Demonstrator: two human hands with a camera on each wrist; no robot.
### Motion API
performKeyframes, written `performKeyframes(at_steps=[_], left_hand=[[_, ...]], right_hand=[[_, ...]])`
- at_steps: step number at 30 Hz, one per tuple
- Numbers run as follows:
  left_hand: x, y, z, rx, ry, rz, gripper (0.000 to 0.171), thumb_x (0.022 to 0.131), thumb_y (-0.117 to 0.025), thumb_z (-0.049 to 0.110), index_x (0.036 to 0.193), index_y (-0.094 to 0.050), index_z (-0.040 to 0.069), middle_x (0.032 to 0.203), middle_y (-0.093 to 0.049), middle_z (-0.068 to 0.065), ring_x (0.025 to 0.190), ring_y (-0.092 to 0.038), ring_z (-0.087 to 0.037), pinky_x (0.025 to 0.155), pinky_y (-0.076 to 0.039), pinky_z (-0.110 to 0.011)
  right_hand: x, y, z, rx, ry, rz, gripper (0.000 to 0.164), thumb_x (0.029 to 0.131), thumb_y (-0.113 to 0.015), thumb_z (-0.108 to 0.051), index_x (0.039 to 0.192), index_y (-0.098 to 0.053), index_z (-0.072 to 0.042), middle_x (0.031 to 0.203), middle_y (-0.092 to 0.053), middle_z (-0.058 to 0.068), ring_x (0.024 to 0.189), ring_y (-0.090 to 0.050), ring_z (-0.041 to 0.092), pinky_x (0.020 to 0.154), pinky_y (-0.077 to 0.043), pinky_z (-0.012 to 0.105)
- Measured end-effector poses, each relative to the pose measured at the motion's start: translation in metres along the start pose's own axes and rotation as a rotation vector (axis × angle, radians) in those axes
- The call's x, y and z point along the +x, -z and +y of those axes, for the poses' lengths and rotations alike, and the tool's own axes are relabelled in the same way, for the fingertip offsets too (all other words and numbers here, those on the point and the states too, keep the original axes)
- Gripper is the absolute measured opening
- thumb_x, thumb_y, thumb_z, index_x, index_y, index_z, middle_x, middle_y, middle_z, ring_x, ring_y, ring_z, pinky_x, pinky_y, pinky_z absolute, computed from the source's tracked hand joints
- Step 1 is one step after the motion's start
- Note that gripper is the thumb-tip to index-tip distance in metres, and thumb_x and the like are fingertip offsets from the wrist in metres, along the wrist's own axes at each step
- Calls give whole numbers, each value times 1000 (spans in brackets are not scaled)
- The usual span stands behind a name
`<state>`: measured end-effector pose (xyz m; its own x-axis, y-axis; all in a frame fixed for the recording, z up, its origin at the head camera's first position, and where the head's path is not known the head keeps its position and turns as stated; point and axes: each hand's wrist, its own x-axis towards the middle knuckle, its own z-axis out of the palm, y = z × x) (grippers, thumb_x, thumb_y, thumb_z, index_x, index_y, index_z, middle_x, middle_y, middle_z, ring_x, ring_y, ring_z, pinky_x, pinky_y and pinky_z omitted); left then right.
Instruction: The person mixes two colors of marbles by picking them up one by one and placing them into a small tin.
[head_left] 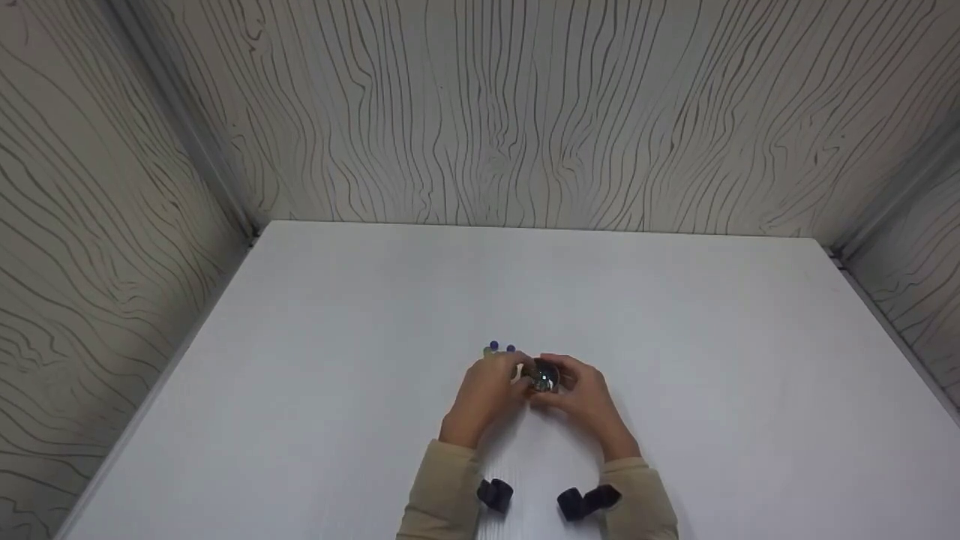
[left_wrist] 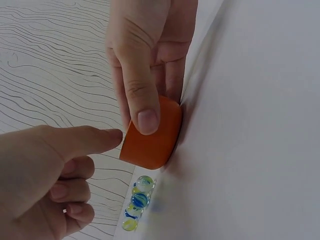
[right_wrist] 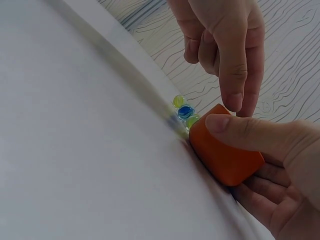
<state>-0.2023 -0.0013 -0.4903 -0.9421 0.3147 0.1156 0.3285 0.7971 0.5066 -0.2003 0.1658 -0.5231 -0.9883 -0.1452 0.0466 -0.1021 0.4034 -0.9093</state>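
Observation:
A small orange cup (left_wrist: pixel 167 135) stands on the white table, its inside dark and glinting in the head view. My right hand (head_left: pixel 587 397) grips it, thumb on the near side and fingers round the far side. At the cup's rim is my left hand (head_left: pixel 487 386), index finger and thumb reaching over the edge, the other fingers curled. Whether its fingertips hold anything is hidden by the cup wall. Several glass marbles (left_wrist: pixel 140 200), clear with blue and yellow-green swirls, lie in a cluster close beside the cup; in the head view the left hand partly covers them.
The white table (head_left: pixel 337 337) spreads out around both hands. Wood-grain panels (head_left: pixel 480 112) rise behind it and at both sides. Black wrist-camera mounts (head_left: pixel 495 495) show near both beige sleeves (head_left: pixel 442 487).

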Motion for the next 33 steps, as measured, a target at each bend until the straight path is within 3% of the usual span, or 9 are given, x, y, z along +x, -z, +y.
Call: performKeyframes(at_steps=[8,33], left_hand=[[0,2,-2,-22,24,-6,19,89,-68,18,108,-71,14,96,-73,-4,86,-67,-15,74,-53,-28],[-1,7,-16,-88,-10,62,16,88,-66,10,103,-72,9,103,-75,-8,95,-72,-22,84,-56,-35]], right_hand=[[0,-2,0,-26,-7,10,57,71,-82,-6,124,-61,1,127,-63,23,123,-58,38,103,-48,41],[2,-2,2,-57,0,20,62,67,-85,-13,122,-61,1,125,-65,23,122,-59,38,102,-48,42]])
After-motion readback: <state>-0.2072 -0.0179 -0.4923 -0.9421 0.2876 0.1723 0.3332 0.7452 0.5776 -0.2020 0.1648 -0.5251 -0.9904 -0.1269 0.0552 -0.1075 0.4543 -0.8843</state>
